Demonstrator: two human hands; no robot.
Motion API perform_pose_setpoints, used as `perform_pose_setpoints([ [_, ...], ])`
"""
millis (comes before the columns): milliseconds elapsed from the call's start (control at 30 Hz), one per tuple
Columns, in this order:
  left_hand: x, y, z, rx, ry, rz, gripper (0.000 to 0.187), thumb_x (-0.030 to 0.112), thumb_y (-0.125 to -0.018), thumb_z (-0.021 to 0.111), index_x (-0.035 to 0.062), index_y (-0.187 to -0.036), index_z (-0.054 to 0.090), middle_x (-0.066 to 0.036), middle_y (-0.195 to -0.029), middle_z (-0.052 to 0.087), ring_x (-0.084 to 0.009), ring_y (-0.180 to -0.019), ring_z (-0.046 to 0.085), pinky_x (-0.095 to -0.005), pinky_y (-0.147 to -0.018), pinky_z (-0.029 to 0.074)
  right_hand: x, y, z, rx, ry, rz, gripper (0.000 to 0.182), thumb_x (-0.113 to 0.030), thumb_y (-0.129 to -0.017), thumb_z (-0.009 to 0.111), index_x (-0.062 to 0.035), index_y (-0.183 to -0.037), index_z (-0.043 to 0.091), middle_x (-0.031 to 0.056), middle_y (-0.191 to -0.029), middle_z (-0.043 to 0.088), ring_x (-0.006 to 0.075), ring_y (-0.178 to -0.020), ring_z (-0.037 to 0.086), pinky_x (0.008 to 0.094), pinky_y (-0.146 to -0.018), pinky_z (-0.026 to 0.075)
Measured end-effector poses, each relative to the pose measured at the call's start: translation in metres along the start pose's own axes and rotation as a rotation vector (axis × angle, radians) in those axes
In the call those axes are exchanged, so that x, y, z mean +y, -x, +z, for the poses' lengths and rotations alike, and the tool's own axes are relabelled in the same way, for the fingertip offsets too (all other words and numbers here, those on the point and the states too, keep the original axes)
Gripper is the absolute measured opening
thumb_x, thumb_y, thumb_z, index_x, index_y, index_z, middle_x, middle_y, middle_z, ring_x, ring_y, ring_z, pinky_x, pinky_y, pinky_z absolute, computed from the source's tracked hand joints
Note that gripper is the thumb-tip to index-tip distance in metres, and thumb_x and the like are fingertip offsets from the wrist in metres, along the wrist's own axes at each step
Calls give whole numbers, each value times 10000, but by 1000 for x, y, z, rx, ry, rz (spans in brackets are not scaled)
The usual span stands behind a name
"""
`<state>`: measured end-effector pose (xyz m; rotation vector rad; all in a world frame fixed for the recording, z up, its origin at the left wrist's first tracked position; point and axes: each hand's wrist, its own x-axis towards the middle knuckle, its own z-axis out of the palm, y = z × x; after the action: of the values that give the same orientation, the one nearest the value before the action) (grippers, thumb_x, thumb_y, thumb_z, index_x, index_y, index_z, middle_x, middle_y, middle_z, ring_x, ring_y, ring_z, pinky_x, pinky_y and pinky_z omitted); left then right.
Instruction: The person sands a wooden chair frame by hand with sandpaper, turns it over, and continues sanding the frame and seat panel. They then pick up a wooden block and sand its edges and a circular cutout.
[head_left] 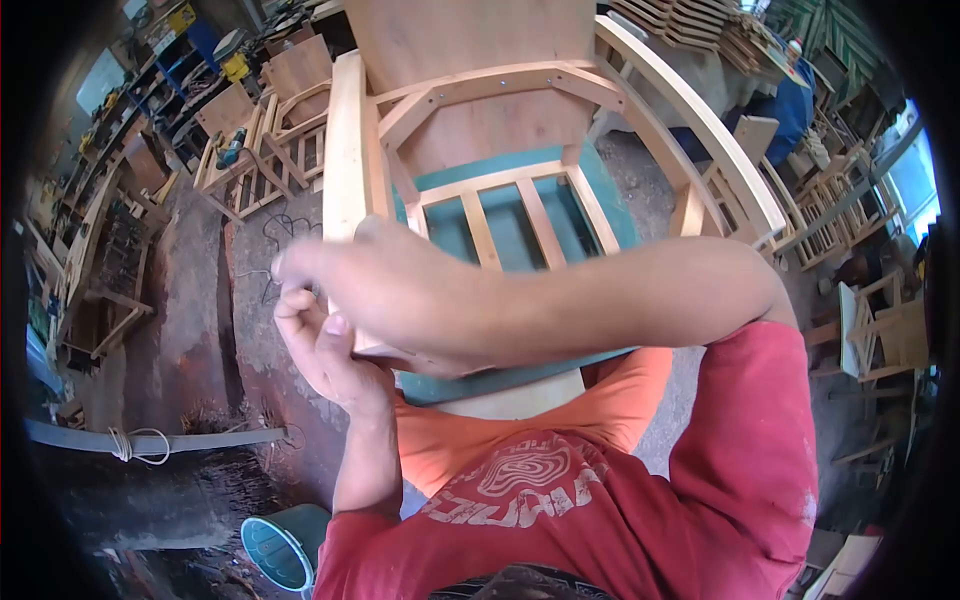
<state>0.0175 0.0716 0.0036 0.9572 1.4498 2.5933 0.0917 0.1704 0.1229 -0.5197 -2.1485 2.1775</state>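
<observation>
The wooden chair frame [515, 88] stood directly before the seated person, with its slatted section [482, 232] against a teal surface [613, 195]. Its left rail [345, 150] ran toward the person and passed beneath the right hand [345, 268]. The right forearm crossed the near side of the frame, and the right hand (blurred) lay over the near part of that rail; whether its fingers gripped anything could not be determined. The left hand [338, 362] was just below it, palm side partly visible, its fingers curled and narrowly spaced beside the rail; whether they held a small object could not be told. The right rail [690, 112] curved along the opposite side, apart from both hands. A drill [232, 150] (teal and dark) rested on woodwork at the far left; a green bucket [287, 548] stood at lower left.
</observation>
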Motion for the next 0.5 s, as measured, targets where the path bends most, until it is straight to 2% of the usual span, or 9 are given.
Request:
perform_pose_setpoints([
  [67,-1,-2,-2,11,-3,20,402,251,-890,650,29,-1191,502,-196,-1382,539,-304,-1233,587,-454,-1086,475,-2,-37,-10,-30,-432,-11,581,-347,-951,642,111,-1292,534,225,-1144,630,226,-1027,645,362,-835,547],
  [100,-1,-1,1,-21,87,15,383,219,-895,666,50,-1178,472,-214,-1438,489,-317,-1287,535,-480,-1114,432,-10,-62,-18,134,-394,46,683,-328,-937,651,96,-1414,407,223,-1304,537,247,-1178,571,398,-919,523],
  [133,-2,-2,1,-56,176,13,377,188,-899,682,71,-1166,442,-231,-1494,439,-329,-1342,483,-505,-1143,390,-12,-88,-34,115,-467,-13,765,-317,-939,639,86,-1487,289,264,-1465,422,303,-1329,475,430,-1002,491],
  [200,-5,-3,1,-46,209,14,427,223,-876,719,90,-1178,447,-211,-1510,419,-310,-1272,506,-491,-1127,396,-30,-139,-55,371,-341,-74,788,-360,-954,599,55,-1543,280,288,-1607,325,360,-1424,430,513,-1096,444],
  [267,-3,-4,0,-43,163,-1,442,225,-830,715,76,-1166,469,-232,-1479,456,-361,-1385,458,-543,-1178,386,-24,-226,-111,273,-425,-225,770,-395,-978,561,18,-1574,301,270,-1542,436,389,-1355,506,564,-1066,460],
  [333,-5,-5,-2,-70,152,15,420,220,-863,720,94,-1168,460,-200,-1504,407,-305,-1300,489,-491,-1135,392,-35,-270,-129,240,-435,-315,763,-405,-983,553,19,-1571,315,265,-1505,485,394,-1321,537,570,-1048,473],
  [400,-4,-8,-3,-81,128,21,449,237,-857,724,96,-1184,451,-209,-1506,386,-298,-1333,471,-496,-1151,372,-43,-278,-128,553,-276,-261,741,-408,-989,558,44,-1533,340,239,-1371,564,351,-1192,602,575,-973,509],
  [433,-5,-9,-4,-80,130,34,453,242,-862,723,94,-1189,445,-215,-1506,379,-302,-1343,461,-491,-1155,366,-50,-266,-119,545,-252,-259,741,-408,-989,558,44,-1533,340,239,-1371,564,351,-1192,602,575,-973,509],
  [500,-6,-6,-6,-60,158,36,457,247,-868,722,91,-1193,440,-221,-1507,372,-305,-1353,451,-485,-1159,361,-47,-234,-100,577,-261,-201,936,-483,-924,614,114,-1521,210,307,-1415,487,413,-1283,540,470,-1087,442],
])
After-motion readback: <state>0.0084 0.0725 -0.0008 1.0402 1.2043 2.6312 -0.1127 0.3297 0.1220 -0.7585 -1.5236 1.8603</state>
